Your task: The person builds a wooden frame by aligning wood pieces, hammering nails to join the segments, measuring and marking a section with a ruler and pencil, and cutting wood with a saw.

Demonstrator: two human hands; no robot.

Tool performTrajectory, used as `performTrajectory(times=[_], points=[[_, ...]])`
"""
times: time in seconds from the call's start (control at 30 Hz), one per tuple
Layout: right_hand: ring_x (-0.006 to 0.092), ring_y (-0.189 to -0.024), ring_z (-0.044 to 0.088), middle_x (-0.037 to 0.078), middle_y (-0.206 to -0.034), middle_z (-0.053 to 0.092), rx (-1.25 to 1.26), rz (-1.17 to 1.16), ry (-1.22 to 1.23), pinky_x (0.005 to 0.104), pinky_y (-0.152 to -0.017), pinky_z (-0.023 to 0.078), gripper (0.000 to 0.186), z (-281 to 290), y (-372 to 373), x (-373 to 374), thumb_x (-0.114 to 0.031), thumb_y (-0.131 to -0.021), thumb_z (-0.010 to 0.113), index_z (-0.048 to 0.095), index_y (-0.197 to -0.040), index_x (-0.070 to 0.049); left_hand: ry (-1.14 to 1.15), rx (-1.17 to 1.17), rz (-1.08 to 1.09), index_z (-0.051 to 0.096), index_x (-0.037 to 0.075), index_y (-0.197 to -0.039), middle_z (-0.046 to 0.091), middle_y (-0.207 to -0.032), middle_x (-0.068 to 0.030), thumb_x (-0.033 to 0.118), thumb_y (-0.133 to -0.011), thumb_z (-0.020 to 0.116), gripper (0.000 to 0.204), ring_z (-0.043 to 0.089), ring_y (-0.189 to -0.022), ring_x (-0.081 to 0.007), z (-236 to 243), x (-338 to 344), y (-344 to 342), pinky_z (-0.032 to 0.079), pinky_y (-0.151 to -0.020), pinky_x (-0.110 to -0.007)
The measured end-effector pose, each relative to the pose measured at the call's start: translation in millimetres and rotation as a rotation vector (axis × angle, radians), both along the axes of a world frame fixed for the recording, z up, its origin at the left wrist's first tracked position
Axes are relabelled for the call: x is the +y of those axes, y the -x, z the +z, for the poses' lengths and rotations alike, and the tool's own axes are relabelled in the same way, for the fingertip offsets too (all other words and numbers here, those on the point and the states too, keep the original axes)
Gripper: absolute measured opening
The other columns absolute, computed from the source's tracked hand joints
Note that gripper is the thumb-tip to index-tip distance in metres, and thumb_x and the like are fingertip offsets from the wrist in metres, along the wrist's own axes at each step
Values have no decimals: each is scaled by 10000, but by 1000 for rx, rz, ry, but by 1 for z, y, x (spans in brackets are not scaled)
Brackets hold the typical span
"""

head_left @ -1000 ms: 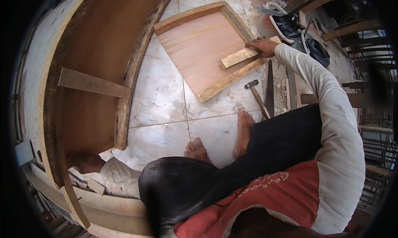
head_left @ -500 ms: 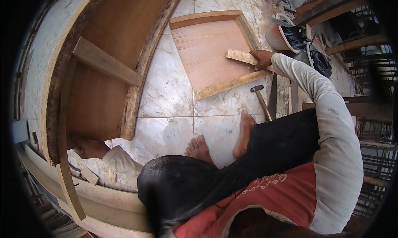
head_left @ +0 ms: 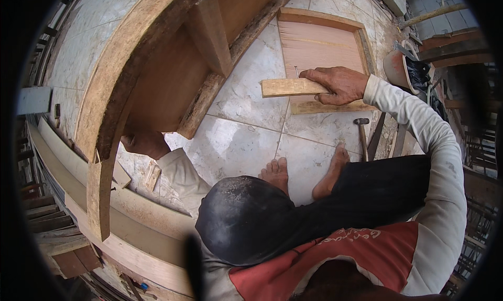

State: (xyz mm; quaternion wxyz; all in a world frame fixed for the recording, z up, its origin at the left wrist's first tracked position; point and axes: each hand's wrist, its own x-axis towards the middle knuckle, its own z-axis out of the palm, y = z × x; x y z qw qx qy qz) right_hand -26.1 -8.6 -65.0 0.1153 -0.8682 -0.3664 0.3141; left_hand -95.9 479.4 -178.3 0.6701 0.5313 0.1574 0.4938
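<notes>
My left hand [head_left: 148, 145] is closed on the lower end of a large wooden frame [head_left: 116, 73], which stands tilted at the left with a brown plywood panel inside and a crosspiece [head_left: 209, 33]. Its fingertips are partly hidden by the frame. In my right hand [head_left: 343, 84] is a short wood strip [head_left: 285, 87], thumb below and fingers above. Near the fingers a nail [head_left: 296, 72] sticks up from the strip. The strip is held over the near left part of a smaller plywood-backed frame [head_left: 327, 19] lying on the floor.
A hammer [head_left: 362, 130] lies on the tiled floor [head_left: 238, 135] by my right foot. Long boards [head_left: 152, 230] lie at the lower left, with wood scraps [head_left: 152, 176] beside them. Past my right arm stands a bucket [head_left: 396, 70] with black plastic. Stacked timber lines the right side.
My right hand has brought the wood strip leftward, away from the smaller frame's right side and toward the large frame. My left hand stays at the large frame's lower end. The view has shifted.
</notes>
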Motion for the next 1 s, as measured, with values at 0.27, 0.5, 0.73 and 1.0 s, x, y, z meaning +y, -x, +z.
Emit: performTrajectory(times=[0.27,0.5,0.73,1.0], points=[[308,-1087,571,103,-1126,573,-382,513,-349,446,-918,472,589,-74,36,166,-156,-919,594,477,-1485,-268,-135,161,14,688,-68,-1148,712,-1099,-113,65,-977,638,221,663,-942,-174,7,-12,13,546,-815,-325],[273,-1149,558,41,-1146,587,-474,552,-632,430,-997,436,476,-137,85,269,-184,-961,488,565,-1387,-383,-282,370,-138,703,-69,-1134,734,-1070,-71,123,-1008,631,241,645,-957,-110,23,5,36,508,-813,-272],[265,-1252,537,33,-1256,605,-667,435,-755,458,-1090,425,458,-166,42,302,-224,-917,567,596,-1350,-371,-184,445,-226,720,-54,-1140,736,-1084,-77,139,-1006,638,250,637,-955,-108,36,7,40,501,-826,-266],[290,-1288,521,66,-1340,572,-593,305,-709,465,-1117,434,500,-176,24,275,-168,-874,647,595,-1369,-214,-327,480,-245,750,10,-1121,752,-1056,-54,178,-964,720,232,670,-967,-122,42,13,40,513,-864,-290]])
